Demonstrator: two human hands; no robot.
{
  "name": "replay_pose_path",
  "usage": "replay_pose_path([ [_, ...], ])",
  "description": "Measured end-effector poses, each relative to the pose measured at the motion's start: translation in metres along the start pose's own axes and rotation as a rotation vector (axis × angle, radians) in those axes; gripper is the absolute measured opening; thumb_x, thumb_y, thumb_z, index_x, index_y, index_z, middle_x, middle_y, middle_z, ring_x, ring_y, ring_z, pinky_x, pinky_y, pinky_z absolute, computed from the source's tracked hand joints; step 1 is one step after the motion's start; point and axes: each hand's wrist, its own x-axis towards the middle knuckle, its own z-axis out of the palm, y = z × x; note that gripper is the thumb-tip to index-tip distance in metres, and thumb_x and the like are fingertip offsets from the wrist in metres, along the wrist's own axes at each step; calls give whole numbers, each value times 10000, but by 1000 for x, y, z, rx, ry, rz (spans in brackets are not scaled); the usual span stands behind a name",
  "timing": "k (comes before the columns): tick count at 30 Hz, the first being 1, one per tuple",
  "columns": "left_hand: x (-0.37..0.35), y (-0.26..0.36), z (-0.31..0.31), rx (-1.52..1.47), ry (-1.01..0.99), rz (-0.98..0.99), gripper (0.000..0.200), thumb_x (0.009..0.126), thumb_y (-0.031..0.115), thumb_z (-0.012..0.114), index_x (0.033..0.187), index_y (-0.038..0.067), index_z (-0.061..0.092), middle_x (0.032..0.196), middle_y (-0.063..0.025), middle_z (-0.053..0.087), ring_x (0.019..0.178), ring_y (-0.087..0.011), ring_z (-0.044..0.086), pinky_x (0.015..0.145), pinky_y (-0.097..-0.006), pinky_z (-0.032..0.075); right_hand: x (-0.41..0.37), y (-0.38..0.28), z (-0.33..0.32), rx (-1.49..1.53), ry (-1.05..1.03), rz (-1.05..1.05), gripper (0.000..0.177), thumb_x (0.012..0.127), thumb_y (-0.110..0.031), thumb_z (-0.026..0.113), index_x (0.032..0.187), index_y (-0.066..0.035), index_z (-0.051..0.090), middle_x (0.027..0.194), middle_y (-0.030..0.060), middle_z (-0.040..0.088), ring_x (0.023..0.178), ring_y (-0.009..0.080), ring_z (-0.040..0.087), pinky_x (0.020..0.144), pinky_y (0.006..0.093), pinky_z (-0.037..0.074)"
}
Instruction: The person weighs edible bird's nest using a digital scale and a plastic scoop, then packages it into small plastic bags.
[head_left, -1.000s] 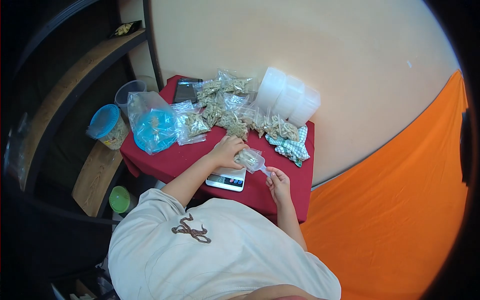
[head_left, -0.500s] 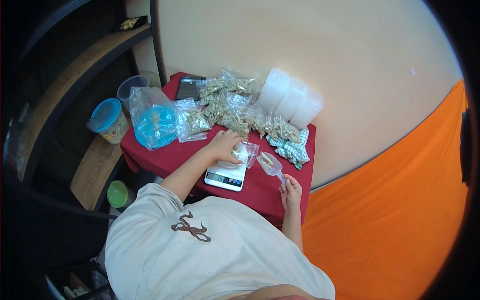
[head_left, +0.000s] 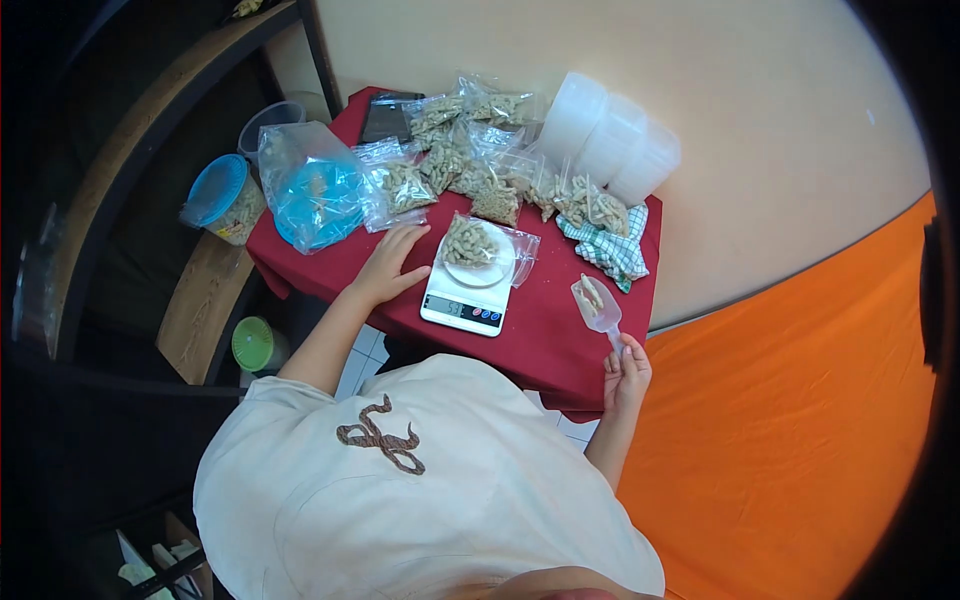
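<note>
A clear plastic bag of pale, stick-like snack pieces (head_left: 470, 240) lies on the round plate of a white digital kitchen scale (head_left: 462, 309), its flap spread to the right. The scale's display is lit. My left hand (head_left: 392, 268) rests just left of the scale, fingers apart, holding nothing. To the right of the scale, my right hand (head_left: 627, 375) is closed around the handle of a translucent plastic scoop (head_left: 600, 308). A few pale pieces lie in the scoop's bowl.
Several filled clear bags (head_left: 440, 165) are heaped along the back of the red-covered table (head_left: 560, 350). White plastic containers (head_left: 610, 140) lie stacked on their side, near a checked cloth (head_left: 615, 250). At left are a blue lid under plastic (head_left: 318, 200) and a blue-lidded tub (head_left: 225, 195).
My left hand has let go of the bag on the scale and moved left, uncovering it. The right hand still holds the scoop. The camera view has shifted.
</note>
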Motion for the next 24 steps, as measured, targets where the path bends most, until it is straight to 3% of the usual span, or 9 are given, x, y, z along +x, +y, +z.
replay_pose_path([
  [5, -12, 12, -19, -21, 8, -66, 524, 760, 278, 609, 1202, 42, 454, 1177, -153, 480, 1124, -322, 415, 959, -410, 325, 4, -15, 28, 8, -40, 39, 180, 872, -49, 482, 1016, 40, 544, 700, 19, 502, 533, 72, 408, 522, 210, 352],
  [8, -9, 17, -35, 6, 92, 28, 476, 718, 199, 642, 1143, 26, 512, 1094, -155, 530, 1044, -330, 481, 923, -405, 366, 8, -18, 47, -3, -98, 83, 176, 873, -51, 484, 1002, 50, 547, 702, 27, 509, 542, 78, 409, 526, 216, 348],
  [11, -7, 18, -55, 128, 299, 262, 401, 650, 123, 678, 1015, -4, 569, 950, -137, 565, 873, -297, 532, 799, -394, 423, 7, -16, 75, -25, -143, 136, 175, 874, -55, 486, 989, 61, 548, 705, 38, 516, 554, 85, 414, 530, 222, 344],
  [16, -16, -3, -100, 260, 493, 327, 323, 668, 129, 649, 967, 30, 578, 916, -116, 545, 817, -283, 514, 738, -363, 424, -9, 19, 129, -63, -228, 277, 179, 873, -66, 475, 973, 57, 559, 674, 35, 519, 537, 81, 420, 517, 219, 348],
  [18, -21, -24, -119, 254, 639, 279, 303, 690, 143, 634, 965, 30, 573, 902, -109, 545, 816, -285, 512, 744, -372, 423, -16, 39, 159, -88, -195, 377, 178, 872, -52, 462, 971, 62, 557, 699, 36, 518, 550, 83, 411, 517, 224, 342],
  [20, -24, -44, -135, 229, 675, 255, 294, 717, 154, 619, 973, 23, 563, 914, -116, 540, 841, -284, 505, 761, -371, 416, -19, 67, 177, -21, -238, 482, 179, 877, -51, 472, 986, 61, 560, 835, 76, 571, 577, 101, 420, 539, 219, 364],
  [24, -50, -99, -151, 94, 761, 70, 323, 749, 132, 603, 1034, 1, 527, 1005, -143, 503, 904, -253, 483, 800, -339, 396, -22, 115, 231, 81, -282, 583, 198, 890, -53, 457, 1039, 40, 547, 840, 55, 545, 631, 109, 434, 593, 232, 375],
])
